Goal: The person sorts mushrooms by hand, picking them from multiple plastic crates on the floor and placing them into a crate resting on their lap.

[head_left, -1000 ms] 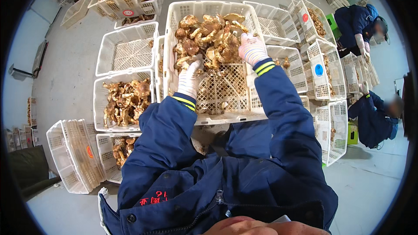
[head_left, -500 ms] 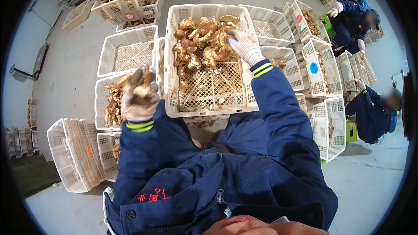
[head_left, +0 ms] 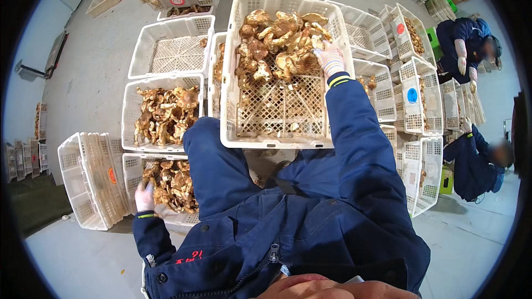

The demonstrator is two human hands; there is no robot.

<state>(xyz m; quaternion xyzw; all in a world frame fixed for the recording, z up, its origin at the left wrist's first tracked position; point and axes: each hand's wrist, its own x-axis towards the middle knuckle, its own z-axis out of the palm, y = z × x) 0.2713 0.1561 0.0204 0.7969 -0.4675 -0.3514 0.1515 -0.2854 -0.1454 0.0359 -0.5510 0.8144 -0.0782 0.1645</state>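
Observation:
In front of my knees stands a white plastic crate (head_left: 231,105), with brown, pale-fleshed mushrooms (head_left: 277,36) heaped in its far half. My right hand (head_left: 331,60), in a striped knit glove, closes its fingers on a mushroom at the right side of that heap. Low on the left, my gloved left hand (head_left: 145,196) is at the left side of a smaller white crate (head_left: 132,165) filled with mushrooms (head_left: 174,188). Its fingertips touch or lie close to the mushrooms there; whether they grip one is not visible.
Another crate of mushrooms (head_left: 166,116) and a mostly bare crate (head_left: 138,55) line up farther left. Nested crates (head_left: 91,182) lean beside my left hand. Crates stand in stacks (head_left: 413,94) on the right, where two co-workers (head_left: 463,44) work.
My left hand, which held a mushroom cluster, has swung down and left to the near crate. My right hand has closed on a mushroom in the heap. The whole view has shifted slightly.

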